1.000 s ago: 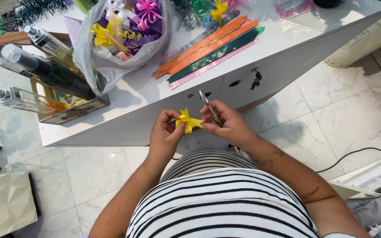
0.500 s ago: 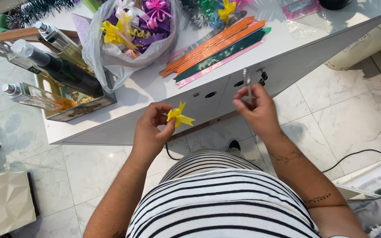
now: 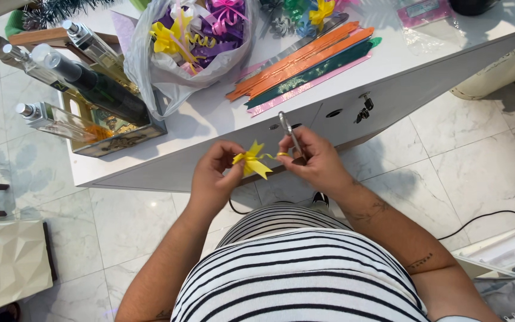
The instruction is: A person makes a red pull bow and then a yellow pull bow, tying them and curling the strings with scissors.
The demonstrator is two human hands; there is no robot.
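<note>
From the head camera I see my left hand [image 3: 213,176] pinching a small yellow ribbon bow [image 3: 251,161], fingers clamped on its left side, in the air in front of the white table's edge [image 3: 388,89]. My right hand [image 3: 314,161] is just beside it, fingers closed around a pair of scissors [image 3: 289,132] that points up and away, with a thin yellow ribbon strand [image 3: 272,155] running from the bow to that hand. On the table lie long ribbon strips [image 3: 305,65] in orange, green and pink, a clear plastic bag of bows [image 3: 192,48], and a box of glass bottles [image 3: 84,101] at the left
</note>
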